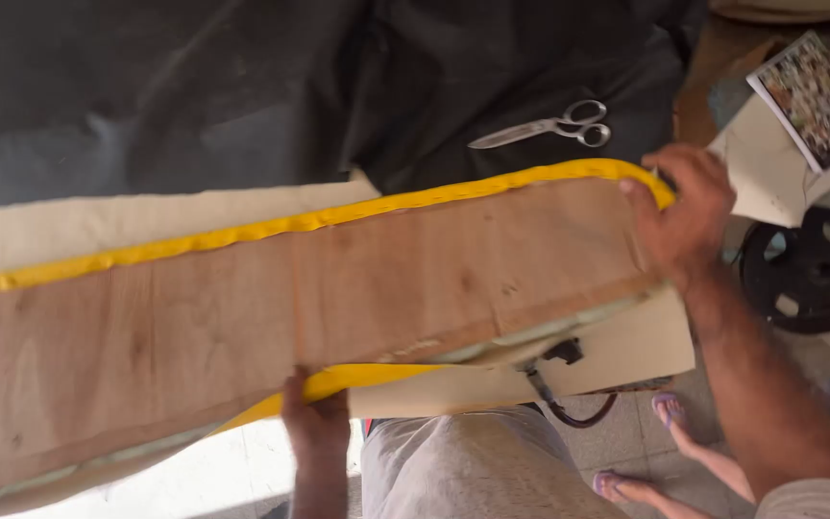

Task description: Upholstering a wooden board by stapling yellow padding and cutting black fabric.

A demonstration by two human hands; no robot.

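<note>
I see a long wooden board [338, 298] lying across the whole view, running from the near left up toward the far right, its underside facing me. Yellow fabric [271, 228] is wrapped over its far edge as a bright piped band and shows again along the near edge. Beneath it lies a cream sheet of cardboard [626, 351], and beyond that a black cloth [242, 86] covers the far side.

My right hand [684, 216] is curled over the rounded far-right end of the board, fingers closed on the yellow edge there. My left hand [314, 423] comes up from the near side and pinches the yellow fabric at the board's near edge, thumb and fingers clamped narrow on it.

A pair of steel scissors [549, 125] rests on the black cloth, just beyond the board and left of my right hand. A black weight plate [809, 269] sits on the floor at the right.
</note>
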